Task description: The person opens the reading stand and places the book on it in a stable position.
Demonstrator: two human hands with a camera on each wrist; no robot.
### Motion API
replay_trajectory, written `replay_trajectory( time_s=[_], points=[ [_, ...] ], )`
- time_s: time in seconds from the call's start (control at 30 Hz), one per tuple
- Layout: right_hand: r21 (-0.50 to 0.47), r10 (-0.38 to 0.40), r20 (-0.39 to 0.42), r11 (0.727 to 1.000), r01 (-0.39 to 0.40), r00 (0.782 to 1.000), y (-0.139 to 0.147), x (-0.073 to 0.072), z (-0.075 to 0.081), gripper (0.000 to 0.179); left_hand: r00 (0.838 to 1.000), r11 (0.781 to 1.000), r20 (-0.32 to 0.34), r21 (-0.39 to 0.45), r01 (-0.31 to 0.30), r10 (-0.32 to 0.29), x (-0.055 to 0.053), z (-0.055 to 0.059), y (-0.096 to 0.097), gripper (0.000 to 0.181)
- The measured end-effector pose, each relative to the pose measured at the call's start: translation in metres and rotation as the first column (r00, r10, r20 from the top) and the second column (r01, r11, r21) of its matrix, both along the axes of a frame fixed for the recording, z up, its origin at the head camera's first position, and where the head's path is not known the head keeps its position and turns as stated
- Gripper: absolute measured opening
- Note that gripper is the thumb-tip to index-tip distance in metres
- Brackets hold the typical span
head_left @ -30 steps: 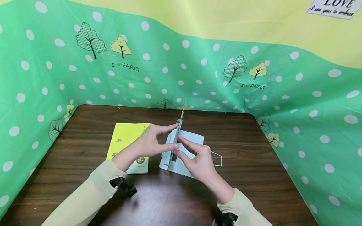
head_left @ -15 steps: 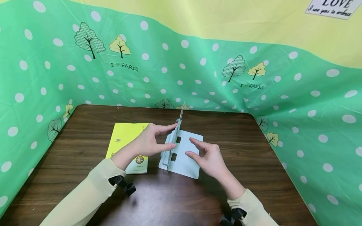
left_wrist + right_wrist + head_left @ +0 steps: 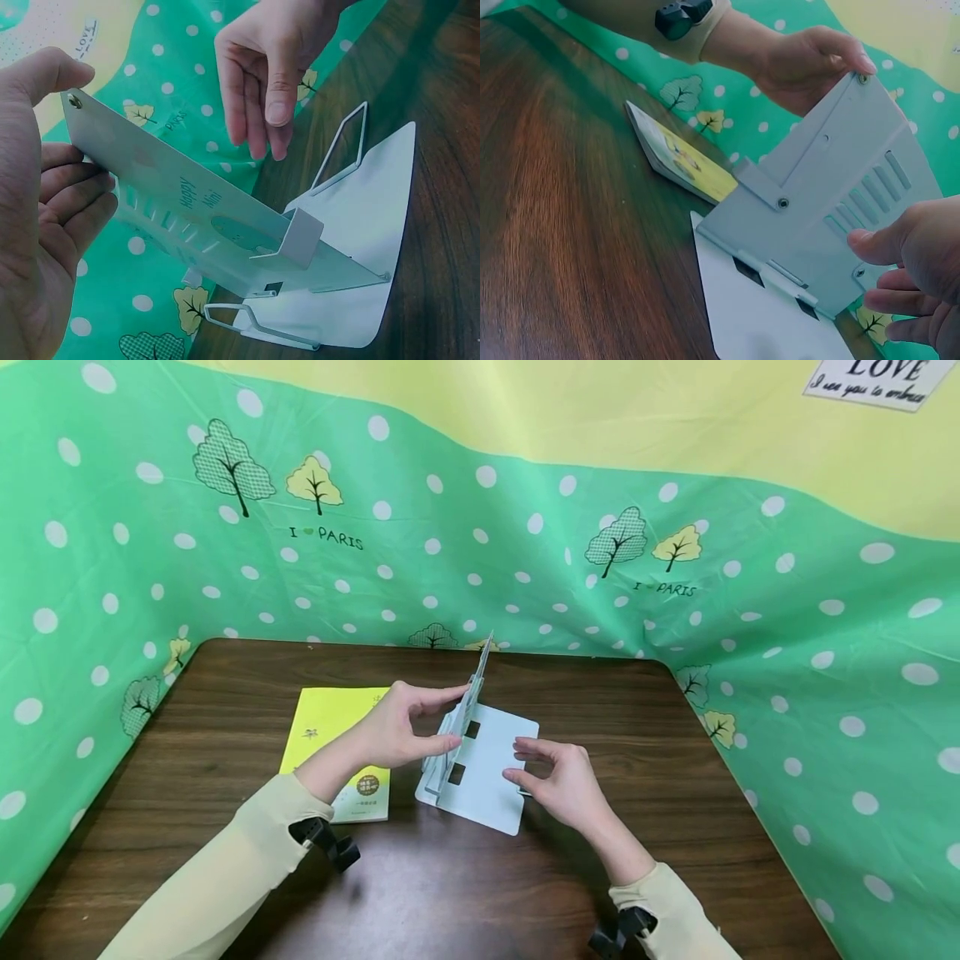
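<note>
A pale metal book stand (image 3: 487,768) sits on the table, its base flat and its back plate (image 3: 165,169) raised at a slant. My left hand (image 3: 397,735) holds the back plate near its upper edge, thumb at one corner. Two wire loops show in the left wrist view, one a bent wire bracket (image 3: 364,135) beyond the base. My right hand (image 3: 558,777) hovers over the base's right side, fingers loosely bent with nothing between them. In the right wrist view, slots and screws mark the plate's rear face (image 3: 817,172), near my right thumb.
A yellow book (image 3: 330,718) lies left of the stand, partly under my left forearm. The dark wooden table (image 3: 450,893) is bounded at the back and sides by a green polka-dot curtain (image 3: 420,560).
My right hand has drawn back from the raised plate to the right side of the base. My left hand keeps its hold on the plate, with only a slight shift.
</note>
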State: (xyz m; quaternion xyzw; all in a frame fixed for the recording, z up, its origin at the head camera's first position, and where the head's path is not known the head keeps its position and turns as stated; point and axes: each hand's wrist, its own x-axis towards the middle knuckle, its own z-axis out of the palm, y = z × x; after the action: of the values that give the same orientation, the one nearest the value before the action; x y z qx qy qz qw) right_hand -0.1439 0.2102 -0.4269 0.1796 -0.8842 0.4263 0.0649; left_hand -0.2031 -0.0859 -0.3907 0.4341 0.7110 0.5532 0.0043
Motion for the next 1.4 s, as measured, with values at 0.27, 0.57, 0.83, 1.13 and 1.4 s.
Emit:
replay_trajectory(
  time_s=[0.27,0.57,0.83,1.13,1.4],
  points=[
    [-0.007,-0.031,-0.011,0.999,0.031,0.999,0.008,-0.002,-0.005,0.049,0.999,0.998,-0.008,0.022,0.052,-0.052,-0.011,0.0,-0.003,0.062],
    [0.051,-0.064,-0.03,0.997,0.066,0.997,0.02,0.001,-0.018,0.053,0.998,0.997,0.005,0.016,0.07,-0.07,-0.02,0.002,-0.006,0.06],
    [0.077,-0.1,-0.04,0.992,0.103,0.994,0.031,0.005,-0.024,0.056,0.995,0.996,0.023,0.017,0.092,-0.092,-0.028,0.004,-0.009,0.061],
    [0.107,-0.132,-0.022,0.985,0.134,0.991,0.042,0.008,-0.03,0.059,0.991,0.991,0.024,0.01,0.135,-0.135,-0.035,0.008,-0.008,0.059],
    [0.134,-0.164,-0.016,0.977,0.165,0.986,0.05,0.014,-0.038,0.06,0.989,0.989,0.008,-0.015,0.147,-0.147,-0.039,0.011,-0.007,0.059]
  ],
)
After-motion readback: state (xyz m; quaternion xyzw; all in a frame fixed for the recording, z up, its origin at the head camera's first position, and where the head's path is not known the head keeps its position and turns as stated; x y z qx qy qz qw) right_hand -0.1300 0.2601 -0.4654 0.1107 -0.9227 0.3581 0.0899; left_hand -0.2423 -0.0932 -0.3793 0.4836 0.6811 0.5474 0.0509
